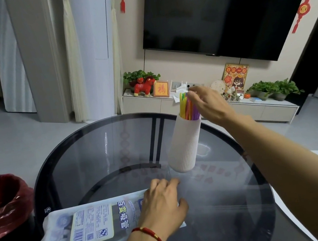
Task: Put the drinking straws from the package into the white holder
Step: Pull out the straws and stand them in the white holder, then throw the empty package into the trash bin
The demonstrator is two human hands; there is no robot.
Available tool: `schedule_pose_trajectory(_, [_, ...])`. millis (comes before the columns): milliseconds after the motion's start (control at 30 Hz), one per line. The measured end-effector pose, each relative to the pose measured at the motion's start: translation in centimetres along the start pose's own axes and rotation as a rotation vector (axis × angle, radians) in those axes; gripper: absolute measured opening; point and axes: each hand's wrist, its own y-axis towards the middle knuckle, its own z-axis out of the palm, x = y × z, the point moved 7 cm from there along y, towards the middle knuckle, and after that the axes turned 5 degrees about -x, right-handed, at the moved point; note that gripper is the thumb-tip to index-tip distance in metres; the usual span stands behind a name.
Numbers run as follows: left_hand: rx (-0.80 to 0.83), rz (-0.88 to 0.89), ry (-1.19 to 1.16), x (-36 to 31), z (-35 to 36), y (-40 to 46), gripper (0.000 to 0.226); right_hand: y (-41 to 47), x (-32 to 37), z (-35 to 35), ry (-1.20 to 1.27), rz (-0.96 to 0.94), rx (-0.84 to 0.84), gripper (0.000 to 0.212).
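Left hand (162, 204): nearest the camera, palm down, fingers spread flat and loose on the right end of the package, gripping nothing; red cord bracelet (150, 236) at the wrist.

Round glass table (88, 151): dark tinted top with a black rim, the frame visible beneath; carries the package and the holder.

Television (230, 8): dark screen, mounted on the far wall above a low white cabinet (147, 103).

Waste bin (2, 207): at the left edge beside the table, lined with a red bag.

Package (91, 225): flat, clear plastic with a yellow-bordered printed label, lying on the near left of the table; whether any straws are inside cannot be told.

White holder (185, 143): ribbed, upright, tapering vase shape, standing on the table beyond the package and well apart from it.

Right hand (210, 104): reaching over the holder's mouth, fingertips pinched at the tops of the straws.

Drinking straws (187, 106): a bundle of yellow, green, orange, pink and purple, standing in the holder with upper ends above the rim.
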Motion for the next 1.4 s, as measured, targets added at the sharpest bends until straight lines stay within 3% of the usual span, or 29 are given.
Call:
schedule_pose_trajectory(300, [0.167,0.061,0.216,0.4,0.4,-0.6,0.093,-0.3,-0.2,1.4,-0.073,-0.1,0.089,0.056])
schedule_pose_trajectory(500, [0.35,0.029,0.339,2.8,0.7,-1.8,0.119,-1.8,1.4,-1.3,-0.079,-0.199,-0.223,0.037])
schedule_pose_trajectory(633, [0.369,0.066,0.375,3.3,0.0,-2.2,0.116,-7.2,3.3,-0.5,0.028,-0.28,-0.288,0.024])
schedule_pose_trajectory(733, [0.312,0.107,0.373,2.6,-1.0,-2.2,0.112,-11.8,2.7,3.9,0.113,-0.087,-0.088,0.019])
schedule_pose_trajectory(833, [0.265,0.121,0.372,1.9,-2.1,-2.7,0.109,-16.8,1.7,9.8,0.196,0.168,0.254,0.029])
schedule_pose_trajectory(933, [0.201,0.183,0.377,1.3,-3.7,-3.2,0.097,-20.9,2.3,13.3,0.527,0.433,0.431,0.035])
schedule_pose_trajectory(1067, [0.158,0.195,0.384,2.8,-6.3,-4.5,0.096,-22.0,5.6,15.4,0.982,0.617,0.396,0.023])
schedule_pose_trajectory(1167, [0.102,0.088,0.396,6.9,-9.5,-5.9,0.103,-20.6,9.3,17.9,1.133,0.66,0.344,0.028])
schedule_pose_trajectory(1267, [0.019,-0.206,0.35,13.3,-13.8,-8.4,0.109,-18.8,14.4,21.5,1.206,0.709,0.338,0.028])
schedule_pose_trajectory(1300, [-0.075,-0.305,0.301,14.9,-15.5,-9.1,0.102,-18.1,15.9,22.8,1.214,0.727,0.344,0.033])
schedule_pose_trajectory(1400, [-0.568,-0.565,0.077,20.0,-20.7,-12.6,0.059,-16.7,21.7,27.5,1.214,0.769,0.358,0.048])
